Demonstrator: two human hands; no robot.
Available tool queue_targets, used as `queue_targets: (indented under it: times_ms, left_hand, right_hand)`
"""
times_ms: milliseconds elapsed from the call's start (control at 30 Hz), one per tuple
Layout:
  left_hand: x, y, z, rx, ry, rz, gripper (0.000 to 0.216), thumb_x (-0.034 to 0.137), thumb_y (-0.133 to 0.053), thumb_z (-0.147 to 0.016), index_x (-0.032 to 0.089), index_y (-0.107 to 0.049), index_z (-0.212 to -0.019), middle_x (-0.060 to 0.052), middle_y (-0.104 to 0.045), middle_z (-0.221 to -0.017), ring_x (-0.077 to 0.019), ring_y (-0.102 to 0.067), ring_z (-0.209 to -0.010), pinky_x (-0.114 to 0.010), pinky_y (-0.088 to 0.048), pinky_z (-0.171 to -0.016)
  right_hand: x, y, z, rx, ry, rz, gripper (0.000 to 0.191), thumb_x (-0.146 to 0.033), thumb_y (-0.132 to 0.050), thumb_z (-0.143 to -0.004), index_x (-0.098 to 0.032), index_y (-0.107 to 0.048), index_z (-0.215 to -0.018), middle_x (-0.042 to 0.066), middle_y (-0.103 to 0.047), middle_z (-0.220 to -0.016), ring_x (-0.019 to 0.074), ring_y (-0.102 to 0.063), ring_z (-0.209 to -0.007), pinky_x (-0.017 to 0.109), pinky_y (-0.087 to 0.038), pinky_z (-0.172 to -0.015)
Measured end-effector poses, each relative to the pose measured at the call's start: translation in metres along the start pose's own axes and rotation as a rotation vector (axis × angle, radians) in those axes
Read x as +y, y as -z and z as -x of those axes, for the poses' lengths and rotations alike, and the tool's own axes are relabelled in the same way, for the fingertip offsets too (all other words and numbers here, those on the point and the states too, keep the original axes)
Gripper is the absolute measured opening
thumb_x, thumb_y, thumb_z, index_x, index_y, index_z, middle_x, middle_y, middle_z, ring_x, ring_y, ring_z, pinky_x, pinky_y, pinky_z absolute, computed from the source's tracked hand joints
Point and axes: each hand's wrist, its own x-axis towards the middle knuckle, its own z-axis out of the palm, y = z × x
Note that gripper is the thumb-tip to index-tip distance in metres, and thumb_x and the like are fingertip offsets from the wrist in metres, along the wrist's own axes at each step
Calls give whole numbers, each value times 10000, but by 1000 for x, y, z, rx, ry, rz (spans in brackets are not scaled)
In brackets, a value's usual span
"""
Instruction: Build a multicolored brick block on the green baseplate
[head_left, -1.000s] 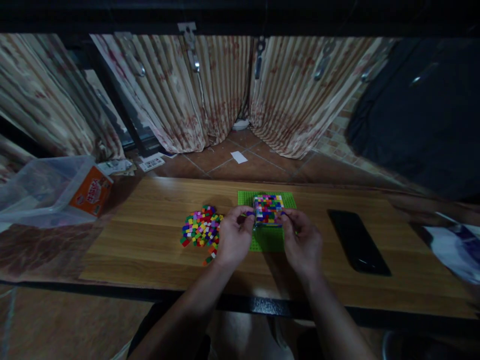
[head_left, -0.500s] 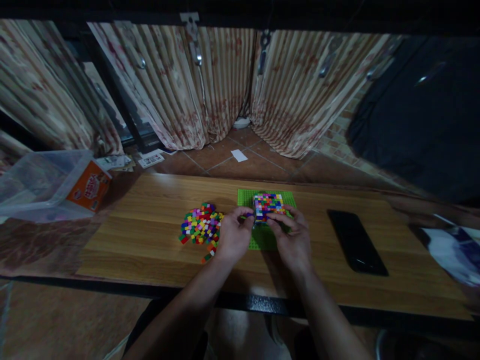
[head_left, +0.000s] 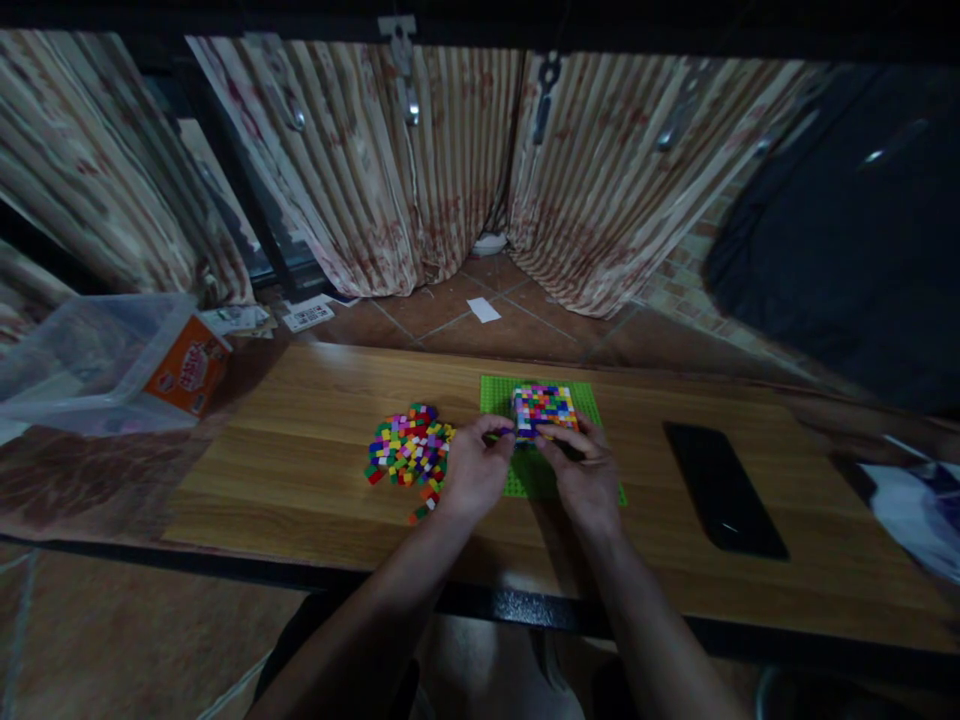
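Observation:
A block built from many-coloured toy bricks sits on a green studded baseplate. At its front left corner, my left hand is closed in a pinch, with a small dark purple brick at the fingertips. My right hand has its thumb and fingers closed on the front and right side of the block, which they partly cover. Just left of my left hand lies a heap of loose bricks in mixed colours, a few strayed toward the front and partly behind the hand.
The wooden table has a black front edge. A black phone-like slab lies on the right. Beyond the left side stands a clear plastic bin with an orange label. White-and-blue packaging is at the far right, and striped curtains hang behind.
The whole view has shifted slightly, so everything appears a little farther right. Both hands keep nearly the same place at the block's front, with only slight finger movement.

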Motion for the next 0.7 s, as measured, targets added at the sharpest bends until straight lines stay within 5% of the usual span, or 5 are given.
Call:
queue_targets:
  times_ms: [433, 700]
  left_hand:
    - [1, -4, 4, -31, 14, -70, 293, 127, -595, -801, 157, -761, -1041, -36, -763, -871, -147, -644, -689, -257, -518, -674]
    - [4, -9, 11, -10, -3, -86, 319, 102, -603, -802, 141, -748, -1084, -77, -764, -994, -185, -696, -883, -292, -557, -822]
  right_hand:
    - [-3, -3, -5, 34, -25, 23, 252, -389, -762, -665, -238, -761, -866, 85, -633, -1156, 255, -586, -1092, 463, -415, -993]
    - [-9, -4, -5, 47, -89, 5, 248, -391, -769, -613, -234, -749, -805, 78, -623, -1146, 257, -581, -1072, 436, -438, -951]
